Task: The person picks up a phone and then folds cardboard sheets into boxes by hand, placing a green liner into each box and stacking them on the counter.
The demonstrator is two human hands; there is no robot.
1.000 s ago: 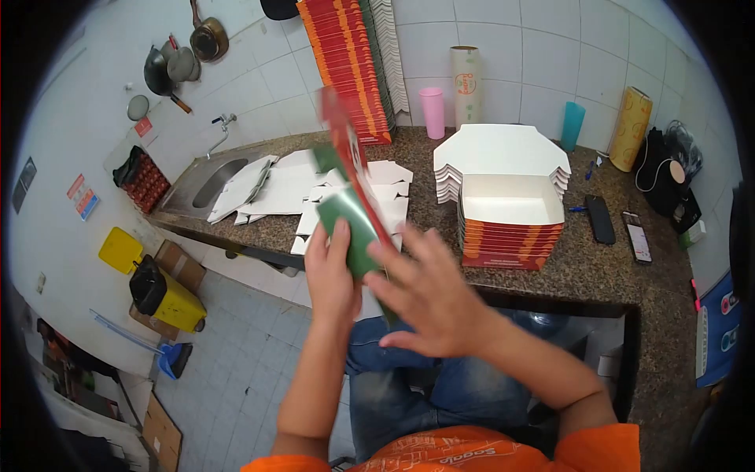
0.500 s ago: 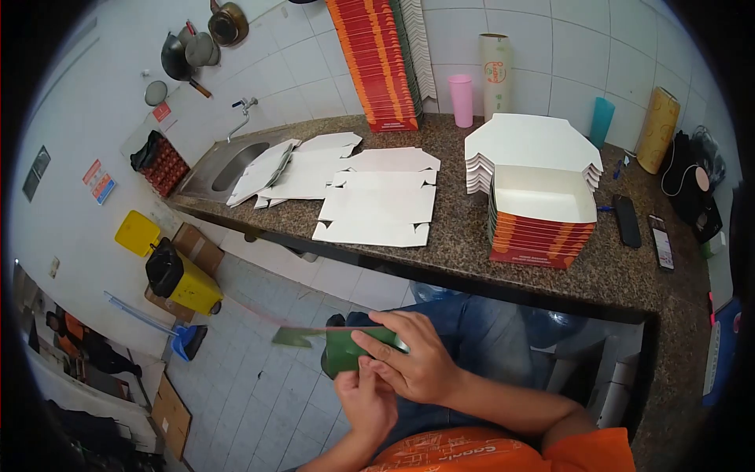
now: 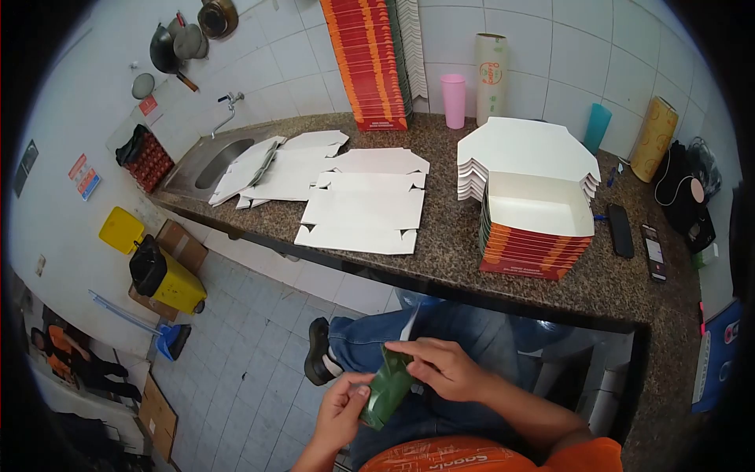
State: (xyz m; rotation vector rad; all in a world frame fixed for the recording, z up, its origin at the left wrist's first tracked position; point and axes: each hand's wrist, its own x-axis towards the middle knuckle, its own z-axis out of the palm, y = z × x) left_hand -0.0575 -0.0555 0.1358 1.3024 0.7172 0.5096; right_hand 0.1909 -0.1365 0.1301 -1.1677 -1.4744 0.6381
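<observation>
Above my lap, a partly folded green cardboard box (image 3: 387,391) is tilted, with a pale flap (image 3: 410,320) sticking up at its far end. My left hand (image 3: 343,405) pinches its near left side between thumb and fingers. The fingers of my right hand (image 3: 447,368) close on its upper right edge. Part of the box is hidden behind the fingers. On the counter in front of me lie flat white box blanks (image 3: 362,208). To their right stands a stack of nested, folded red and orange boxes (image 3: 535,250) with white insides and raised lids.
The granite counter (image 3: 440,263) runs above my knees. A tall red box stack (image 3: 366,71), a pink cup (image 3: 454,101), a teal cup (image 3: 597,128) and two phones (image 3: 620,230) are on it. A sink (image 3: 224,167) is at left; a yellow bin (image 3: 177,279) stands on the floor.
The green box has turned from nearly level to a steep tilt and moved lower. My left hand has shifted to its left side, my right hand to its upper right. The view has shifted slightly.
</observation>
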